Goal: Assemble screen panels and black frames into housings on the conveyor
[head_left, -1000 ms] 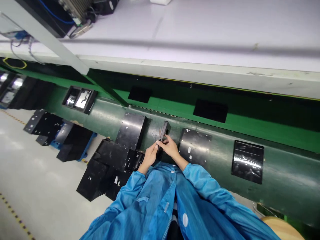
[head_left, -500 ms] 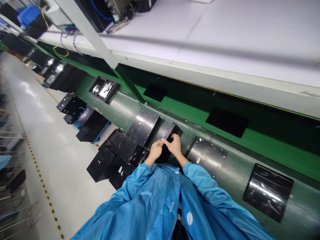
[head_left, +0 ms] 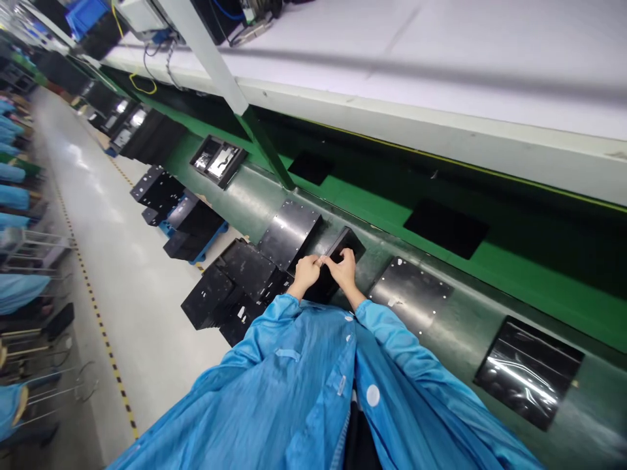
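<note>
My left hand [head_left: 307, 273] and my right hand [head_left: 343, 269] meet at their fingertips over a black box [head_left: 349, 241] that stands on the green floor in front of me. The left fingers are closed in a pinch. Thumb and fingers of my right hand are bent, with the thumb tip against the left fingertips. Whatever lies between them is too small to make out. Part of the box is hidden behind my hands and my blue smock [head_left: 294, 365].
Flat black panels [head_left: 290, 234] lie on both sides, another black panel [head_left: 411, 294] to the right and a glossy one [head_left: 529, 372] farther right. Stacked black boxes [head_left: 208, 297] stand at left. A white workbench [head_left: 416, 98] runs overhead, its post [head_left: 264, 147] reaching the floor.
The view has shifted slightly, so more of the aisle at left shows. My hands remain together at the box; a thin sliver seen earlier at the fingertips no longer shows clearly.
</note>
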Tool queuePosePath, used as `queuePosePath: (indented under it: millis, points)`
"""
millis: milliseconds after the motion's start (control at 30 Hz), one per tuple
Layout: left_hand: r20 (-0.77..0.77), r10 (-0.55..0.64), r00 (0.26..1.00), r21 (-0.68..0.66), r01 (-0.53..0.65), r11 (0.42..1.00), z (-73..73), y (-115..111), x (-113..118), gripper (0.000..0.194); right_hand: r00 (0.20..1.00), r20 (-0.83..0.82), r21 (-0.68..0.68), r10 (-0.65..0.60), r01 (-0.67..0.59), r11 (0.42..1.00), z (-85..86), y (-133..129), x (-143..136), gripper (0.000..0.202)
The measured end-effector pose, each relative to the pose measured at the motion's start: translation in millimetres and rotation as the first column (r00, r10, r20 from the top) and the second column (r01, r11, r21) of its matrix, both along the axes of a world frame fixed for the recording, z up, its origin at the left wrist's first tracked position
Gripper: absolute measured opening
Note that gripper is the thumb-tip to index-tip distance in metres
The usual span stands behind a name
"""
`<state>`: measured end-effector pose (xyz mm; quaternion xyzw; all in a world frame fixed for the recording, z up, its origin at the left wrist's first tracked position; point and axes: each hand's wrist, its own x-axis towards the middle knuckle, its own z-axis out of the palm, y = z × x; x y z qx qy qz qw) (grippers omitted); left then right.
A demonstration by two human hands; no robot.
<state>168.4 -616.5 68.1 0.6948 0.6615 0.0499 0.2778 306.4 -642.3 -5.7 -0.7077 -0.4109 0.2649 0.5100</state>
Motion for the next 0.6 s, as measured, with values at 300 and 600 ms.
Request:
queuePosePath:
  millis: [300,600]
  points:
    - [-0.083,0.051,0.995,0.180,-0.035,0.983,-2.1,6.7,-12.5,0.041,0.995,-0.002,0.079,0.099,-0.098,0.992,50.5,-42.1,-26.0,0.043]
    - [0.132,0.038,0.990,0.239,-0.069,0.969,-8.1,143.5,-121.0,0.033,0.646,-0.653,-0.049,-0.397,0.486,0.873,46.0,-67.9,93.6,0.022]
